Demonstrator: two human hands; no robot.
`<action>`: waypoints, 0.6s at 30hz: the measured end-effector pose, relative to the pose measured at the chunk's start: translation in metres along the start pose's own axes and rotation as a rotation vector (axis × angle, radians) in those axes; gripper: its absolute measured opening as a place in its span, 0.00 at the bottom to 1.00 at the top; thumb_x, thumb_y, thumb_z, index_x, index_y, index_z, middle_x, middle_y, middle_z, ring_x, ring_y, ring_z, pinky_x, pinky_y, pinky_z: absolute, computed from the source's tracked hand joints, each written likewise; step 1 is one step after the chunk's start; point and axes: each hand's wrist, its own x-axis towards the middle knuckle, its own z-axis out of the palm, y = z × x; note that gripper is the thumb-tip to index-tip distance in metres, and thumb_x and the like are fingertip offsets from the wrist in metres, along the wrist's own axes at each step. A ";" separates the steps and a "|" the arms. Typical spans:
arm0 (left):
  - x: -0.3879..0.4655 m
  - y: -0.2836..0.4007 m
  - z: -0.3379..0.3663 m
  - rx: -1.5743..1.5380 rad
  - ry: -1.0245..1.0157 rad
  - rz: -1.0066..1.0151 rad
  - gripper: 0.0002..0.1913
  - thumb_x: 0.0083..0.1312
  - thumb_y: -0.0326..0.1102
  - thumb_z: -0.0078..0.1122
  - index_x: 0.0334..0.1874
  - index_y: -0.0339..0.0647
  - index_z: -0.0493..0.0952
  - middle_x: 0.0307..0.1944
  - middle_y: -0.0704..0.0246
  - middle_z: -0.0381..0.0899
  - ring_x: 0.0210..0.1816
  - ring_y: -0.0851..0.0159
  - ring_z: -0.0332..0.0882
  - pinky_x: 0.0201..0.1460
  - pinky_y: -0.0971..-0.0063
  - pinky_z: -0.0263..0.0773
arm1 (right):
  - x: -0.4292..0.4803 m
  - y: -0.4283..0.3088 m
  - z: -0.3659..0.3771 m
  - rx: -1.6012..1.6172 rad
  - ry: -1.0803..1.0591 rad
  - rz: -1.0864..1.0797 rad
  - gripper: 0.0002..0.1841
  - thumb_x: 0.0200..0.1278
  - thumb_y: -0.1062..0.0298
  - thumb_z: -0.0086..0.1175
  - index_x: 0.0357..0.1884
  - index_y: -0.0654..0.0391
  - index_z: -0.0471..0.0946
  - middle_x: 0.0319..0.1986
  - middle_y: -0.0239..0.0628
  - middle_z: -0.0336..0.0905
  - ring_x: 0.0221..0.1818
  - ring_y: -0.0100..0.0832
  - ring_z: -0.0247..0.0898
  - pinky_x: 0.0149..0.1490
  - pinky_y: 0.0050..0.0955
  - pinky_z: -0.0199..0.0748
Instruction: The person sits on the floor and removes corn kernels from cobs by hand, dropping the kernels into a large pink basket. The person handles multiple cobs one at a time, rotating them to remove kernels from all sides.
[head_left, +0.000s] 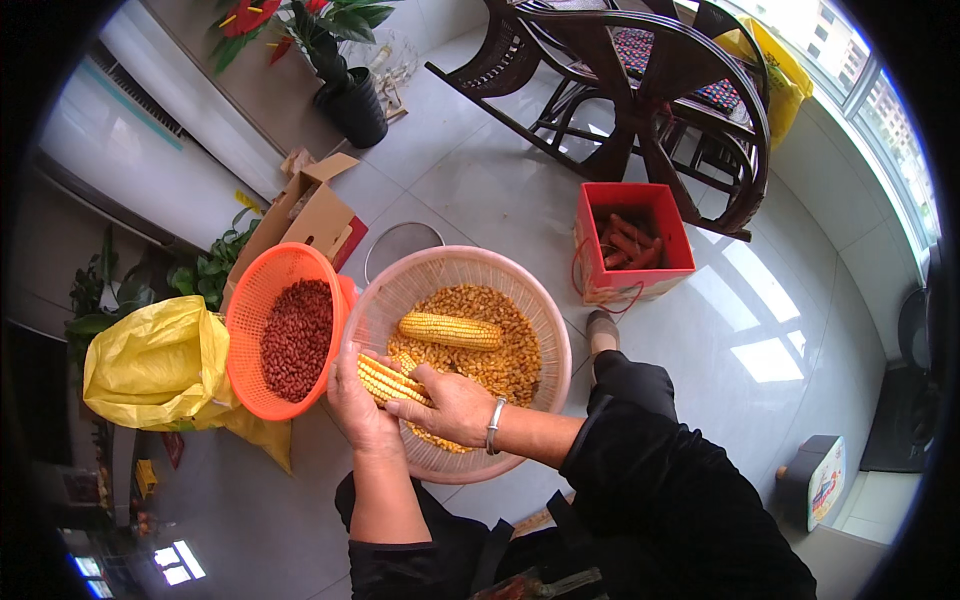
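Observation:
My left hand (361, 409) holds an ear of yellow corn (386, 382) over the left side of a round pink plastic basket (559, 330). On the same ear, the fingers and thumb of my right hand (450, 409) press from the right, hiding part of it. A bracelet (493, 426) circles my right wrist. Loose corn kernels (517, 367) cover the basket's bottom, and a second ear of corn (450, 331) lies on top of them. Behind my right fingers, a bit of another yellow cob is partly visible.
An orange colander (240, 352) of dark red beans or nuts (296, 337) adjoins the pink basket. Left of it stands a yellow bag (150, 360). A red box (637, 281) holds reddish elongated pieces (628, 244). Beyond are a sieve (403, 247), carton (319, 225), potted plant (360, 112) and rocking chair (637, 97).

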 end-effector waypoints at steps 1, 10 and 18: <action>0.000 0.003 0.001 0.000 0.012 0.002 0.14 0.68 0.45 0.62 0.39 0.43 0.73 0.29 0.69 0.74 0.31 0.67 0.76 0.36 0.70 0.78 | 0.000 -0.001 -0.001 -0.045 -0.055 0.048 0.30 0.70 0.41 0.51 0.49 0.65 0.75 0.36 0.60 0.81 0.41 0.55 0.81 0.48 0.46 0.77; 0.009 -0.003 -0.003 -0.095 -0.015 -0.024 0.13 0.68 0.44 0.63 0.39 0.42 0.73 0.28 0.68 0.74 0.30 0.66 0.76 0.32 0.69 0.78 | 0.000 0.005 0.004 -0.046 0.045 -0.019 0.26 0.75 0.46 0.45 0.36 0.64 0.76 0.26 0.61 0.78 0.32 0.59 0.78 0.40 0.50 0.76; 0.001 -0.007 -0.004 -0.134 0.026 -0.036 0.11 0.67 0.40 0.64 0.38 0.41 0.74 0.29 0.68 0.76 0.28 0.65 0.78 0.32 0.70 0.79 | 0.003 0.018 0.003 0.063 0.005 0.009 0.29 0.79 0.48 0.41 0.43 0.69 0.81 0.26 0.54 0.80 0.29 0.40 0.79 0.40 0.38 0.76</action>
